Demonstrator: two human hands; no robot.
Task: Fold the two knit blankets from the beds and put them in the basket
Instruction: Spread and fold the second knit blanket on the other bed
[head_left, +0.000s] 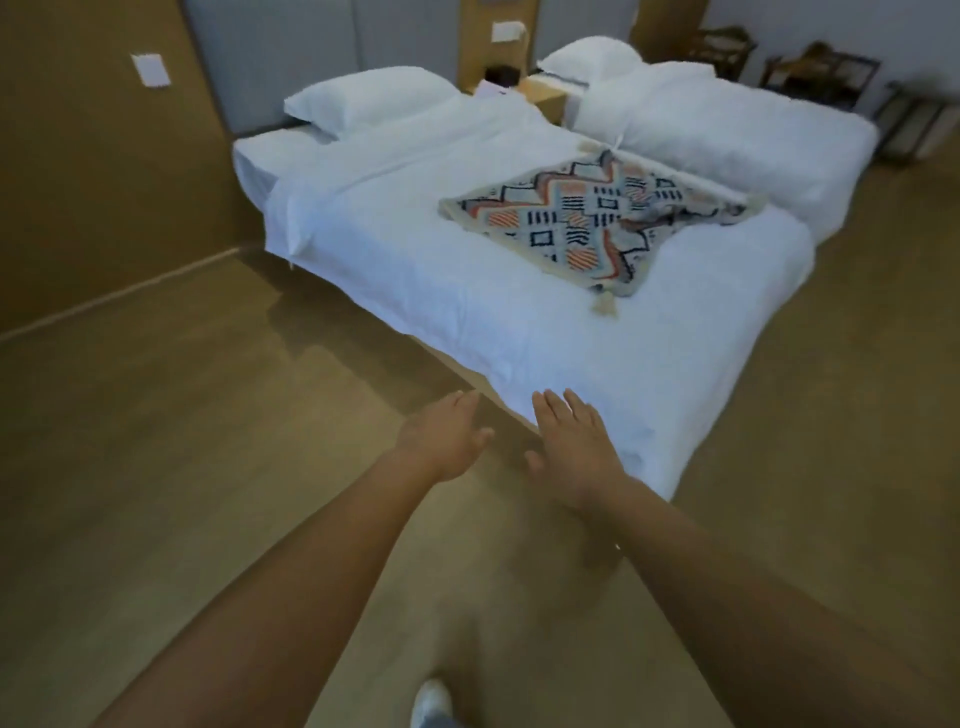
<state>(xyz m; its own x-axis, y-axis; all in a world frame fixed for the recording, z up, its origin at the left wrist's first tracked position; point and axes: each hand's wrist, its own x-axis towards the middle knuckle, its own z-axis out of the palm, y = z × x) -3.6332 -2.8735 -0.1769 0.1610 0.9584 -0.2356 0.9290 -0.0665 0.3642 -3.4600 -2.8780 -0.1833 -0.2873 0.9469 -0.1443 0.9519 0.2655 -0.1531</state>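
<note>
A patterned knit blanket (592, 218) with cream, orange and navy shapes and a tassel lies spread on the nearer white bed (467, 291), toward its right side. My left hand (441, 436) is stretched out over the floor just short of the bed's near corner, fingers apart and holding nothing. My right hand (571, 447) is beside it, palm down, fingers apart, at the bed's near corner and holding nothing. Both hands are well short of the blanket. No second blanket and no basket shows.
A second white bed (727, 124) stands behind to the right, with a wooden nightstand (545, 93) between the beds. Pillows (363, 98) lie at the heads. Dark wooden racks (821, 73) line the far right wall. Brown floor (182, 441) spreads left and right of me.
</note>
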